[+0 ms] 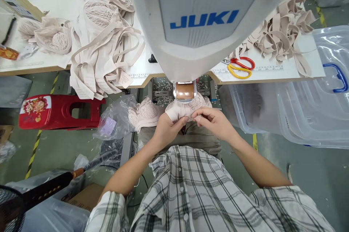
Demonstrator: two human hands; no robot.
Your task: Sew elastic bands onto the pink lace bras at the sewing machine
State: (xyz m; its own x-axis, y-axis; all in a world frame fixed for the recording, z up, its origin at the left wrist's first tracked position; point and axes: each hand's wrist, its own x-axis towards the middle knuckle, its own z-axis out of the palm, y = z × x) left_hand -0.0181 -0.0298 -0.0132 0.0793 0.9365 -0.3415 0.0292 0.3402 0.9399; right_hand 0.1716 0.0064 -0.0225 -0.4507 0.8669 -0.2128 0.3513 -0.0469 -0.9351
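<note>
In front of my lap, under the head of a JUKI sewing machine (201, 10), I hold a pale pink lace bra (148, 113). My left hand (169, 129) is closed on its band, thumb on top. My right hand (214, 121) pinches the edge of the same bra just to the right, fingertips close to the left thumb. One lace cup hangs to the left over my leg, and more lace shows behind the hands. The machine's brown-fronted lower end (185, 91) sits just beyond my fingers and hides part of the cloth.
A heap of pale bras (100, 39) overhangs the table's left edge. Cut fabric strips (283, 28) and red-and-yellow-handled scissors (241, 67) lie on the right. Clear plastic bins (313, 112) stand right; a red stool (61, 112) and an electric swatter (49, 190) are left.
</note>
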